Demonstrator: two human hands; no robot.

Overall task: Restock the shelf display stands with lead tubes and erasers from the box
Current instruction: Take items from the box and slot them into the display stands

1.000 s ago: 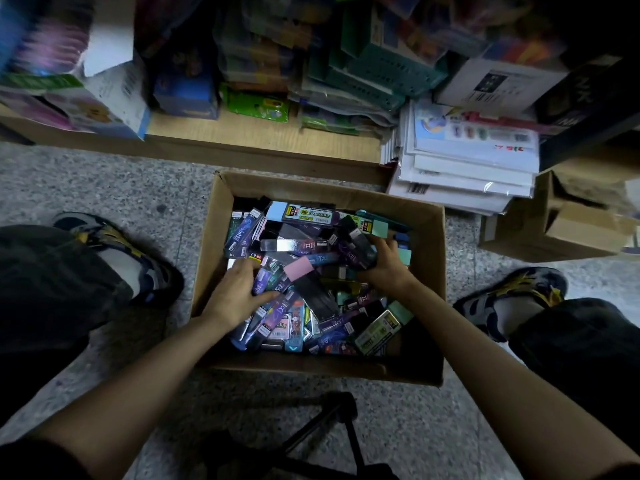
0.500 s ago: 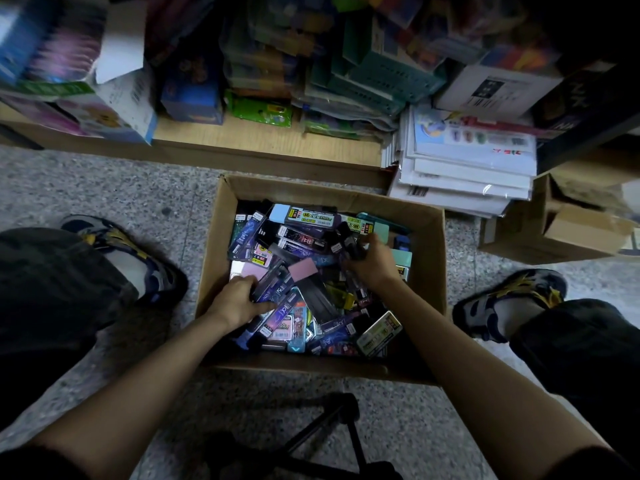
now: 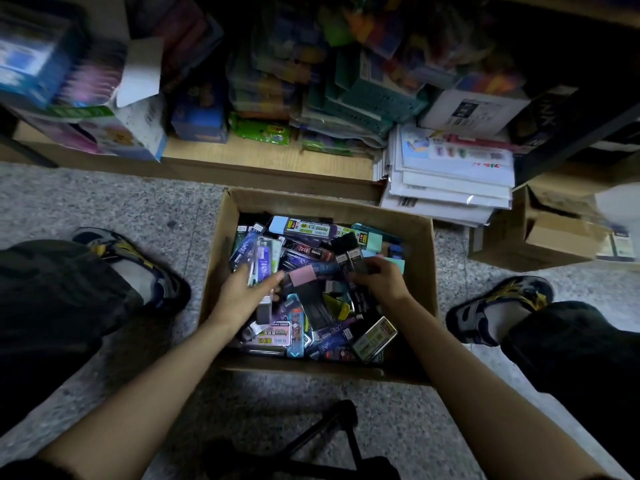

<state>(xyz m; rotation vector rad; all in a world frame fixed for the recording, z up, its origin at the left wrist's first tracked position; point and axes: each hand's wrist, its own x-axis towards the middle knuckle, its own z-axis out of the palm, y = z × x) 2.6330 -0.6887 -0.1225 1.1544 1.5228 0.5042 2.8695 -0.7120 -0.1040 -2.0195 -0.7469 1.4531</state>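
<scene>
Box (image 3: 420, 271), cardboard, on floor (image 3: 104, 202). Left hand (image 3: 239, 299): grip grasped purple lead tubes (image 3: 263, 265) (blurred). Right hand (image 3: 381, 282): grip clenched around dark tubes (image 3: 356, 259).

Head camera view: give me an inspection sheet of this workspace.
Surface: grey speckled stone floor, open brown cardboard box on it.
Job's things: colourful lead tubes and erasers piled loose in the box; pink rectangular block on top.
Clutter: smaller brown cardboard boxes at right; black tripod leg near the person.
Grips: left hand blurred among purple packs, grip unclear; right hand curled on dark tubes.
Cables: nothing seen.
Surroundings: low wooden shelf crammed with stationery; white packet stack; sandalled feet either side.
</scene>
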